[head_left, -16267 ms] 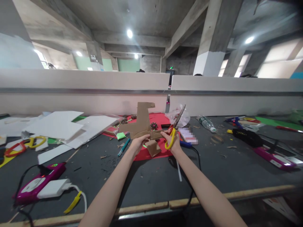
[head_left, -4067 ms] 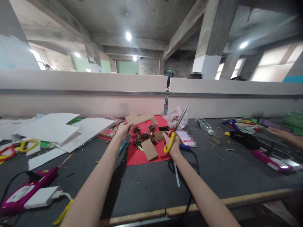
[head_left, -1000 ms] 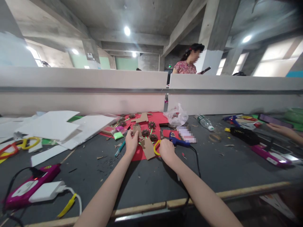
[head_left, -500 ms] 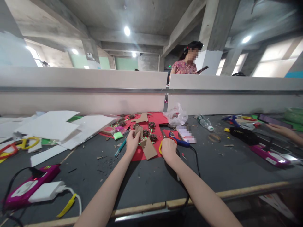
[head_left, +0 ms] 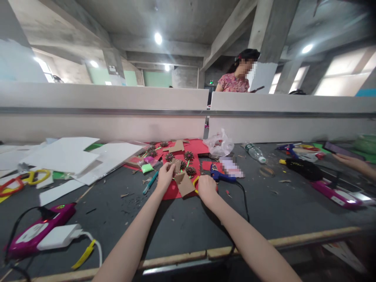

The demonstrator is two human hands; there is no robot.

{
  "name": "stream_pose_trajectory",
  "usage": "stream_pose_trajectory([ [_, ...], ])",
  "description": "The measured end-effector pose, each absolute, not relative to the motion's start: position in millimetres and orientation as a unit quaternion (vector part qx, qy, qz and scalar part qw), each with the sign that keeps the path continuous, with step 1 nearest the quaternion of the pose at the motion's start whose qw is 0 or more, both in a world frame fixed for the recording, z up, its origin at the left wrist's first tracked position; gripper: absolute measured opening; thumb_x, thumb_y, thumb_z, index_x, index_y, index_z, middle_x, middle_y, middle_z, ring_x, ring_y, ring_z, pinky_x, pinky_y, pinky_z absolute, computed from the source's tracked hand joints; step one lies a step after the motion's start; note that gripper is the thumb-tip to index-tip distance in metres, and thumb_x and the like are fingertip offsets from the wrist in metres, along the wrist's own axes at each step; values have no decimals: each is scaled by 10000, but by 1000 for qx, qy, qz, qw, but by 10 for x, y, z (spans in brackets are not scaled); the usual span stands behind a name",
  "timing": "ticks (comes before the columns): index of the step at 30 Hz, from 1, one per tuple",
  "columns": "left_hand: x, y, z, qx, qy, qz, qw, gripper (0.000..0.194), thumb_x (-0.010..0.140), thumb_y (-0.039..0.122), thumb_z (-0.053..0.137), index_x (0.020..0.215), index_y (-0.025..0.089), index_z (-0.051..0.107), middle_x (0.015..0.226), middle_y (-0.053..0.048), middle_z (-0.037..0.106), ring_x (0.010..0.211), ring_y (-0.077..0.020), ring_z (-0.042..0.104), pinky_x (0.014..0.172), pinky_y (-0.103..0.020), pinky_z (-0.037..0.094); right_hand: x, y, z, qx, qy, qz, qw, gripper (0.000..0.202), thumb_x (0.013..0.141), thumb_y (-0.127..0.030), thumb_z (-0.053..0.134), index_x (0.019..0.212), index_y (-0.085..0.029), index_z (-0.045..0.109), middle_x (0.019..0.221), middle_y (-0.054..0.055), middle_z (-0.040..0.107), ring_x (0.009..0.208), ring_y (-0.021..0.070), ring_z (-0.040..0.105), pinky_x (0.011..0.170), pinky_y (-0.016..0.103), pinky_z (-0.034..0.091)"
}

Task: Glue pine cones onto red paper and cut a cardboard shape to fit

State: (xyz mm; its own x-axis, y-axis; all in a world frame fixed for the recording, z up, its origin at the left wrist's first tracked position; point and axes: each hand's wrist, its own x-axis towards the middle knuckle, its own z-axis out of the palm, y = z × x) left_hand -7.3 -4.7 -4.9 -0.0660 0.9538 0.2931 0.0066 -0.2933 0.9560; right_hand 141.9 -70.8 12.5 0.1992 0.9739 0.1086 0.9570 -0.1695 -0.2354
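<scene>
My left hand [head_left: 165,178] pinches a small brown cardboard piece [head_left: 176,165] above the red paper [head_left: 172,192]. In my right hand [head_left: 207,189] are scissors with a yellow handle [head_left: 196,183]; the fist hides much of them, and how far the blades are apart cannot be made out. A larger cardboard piece [head_left: 185,185] lies between the hands. Several pine cones, one of them a brown cone [head_left: 188,156], rest on the red paper beyond the hands. Left of my left hand lies a teal pen [head_left: 150,183].
A blue glue gun [head_left: 220,174] with a black cord lies right of my right hand, near a phone [head_left: 232,167]. Further back are a plastic bag [head_left: 219,143] and a bottle [head_left: 254,152]. White sheets [head_left: 64,154] and a purple power strip [head_left: 55,215] occupy the left.
My right hand has shifted left with the scissors, closer to the cardboard. The cardboard piece in my left hand has tilted. The person behind the partition has moved slightly right.
</scene>
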Motion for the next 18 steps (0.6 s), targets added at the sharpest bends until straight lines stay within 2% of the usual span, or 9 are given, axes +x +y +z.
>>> stream_pose_trajectory([
  [3,-75,-61,-24,545,430,586,417,274,634,418,579,677,160,499,536,32,534,426,-119,551,407,-214,408,1427,-715,130,-770,-627,18,112,251,780,-38,415,886,-34,642,856,225,621,842,239,621,674,298,470],
  [5,-73,-82,6,538,417,578,450,279,606,410,609,653,164,486,510,39,523,436,-125,559,442,-232,443,1436,-713,153,-764,-632,-5,132,261,795,-56,393,894,-36,634,896,220,603,841,236,615,674,302,466],
  [9,-27,-166,56,532,370,517,560,298,553,372,669,647,173,469,537,26,553,549,-158,611,562,-284,495,1456,-668,199,-671,-674,-30,307,276,840,-246,403,960,-99,603,965,148,587,896,186,578,778,274,430],
  [12,35,-232,48,568,340,466,587,275,566,347,675,696,169,510,627,-3,590,587,-145,607,579,-271,486,1463,-605,177,-574,-693,77,429,261,795,-288,472,971,-138,592,916,76,623,835,136,583,771,225,429],
  [15,57,-247,31,626,341,417,564,256,608,354,644,766,168,569,695,-35,609,628,-156,599,604,-285,475,1496,-532,125,-527,-666,186,494,219,754,-237,495,921,-141,600,852,46,654,750,118,598,720,215,448],
  [18,-4,-199,32,702,403,402,427,252,637,413,602,728,179,600,702,-56,604,696,-192,578,687,-332,453,1577,-452,95,-528,-605,217,555,213,727,-242,511,882,-128,603,841,57,663,747,132,605,726,241,458],
])
